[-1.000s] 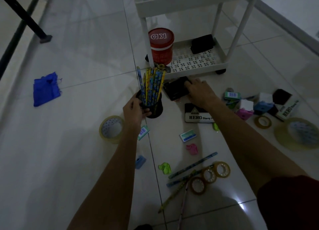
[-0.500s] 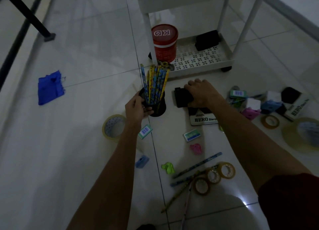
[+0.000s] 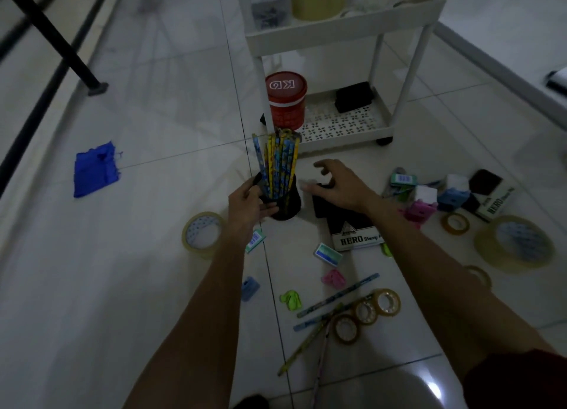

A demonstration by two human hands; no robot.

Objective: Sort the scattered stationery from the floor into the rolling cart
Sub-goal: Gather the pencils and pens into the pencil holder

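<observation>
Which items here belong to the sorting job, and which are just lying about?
Job: pencil cup gripped by left hand; black box under right hand; loose pencils; tape rolls; rolling cart.
Lying about: blue cloth; black table leg.

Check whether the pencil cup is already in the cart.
No, the left hand grips the pencil cup outside the cart, in front of its bottom shelf.

We see a blue cloth (image 3: 95, 170) lying flat near the left edge of the tiled floor (image 3: 92, 286). Well beyond it, toward the far left corner, a slanted black leg (image 3: 55, 37) stands on its foot.
</observation>
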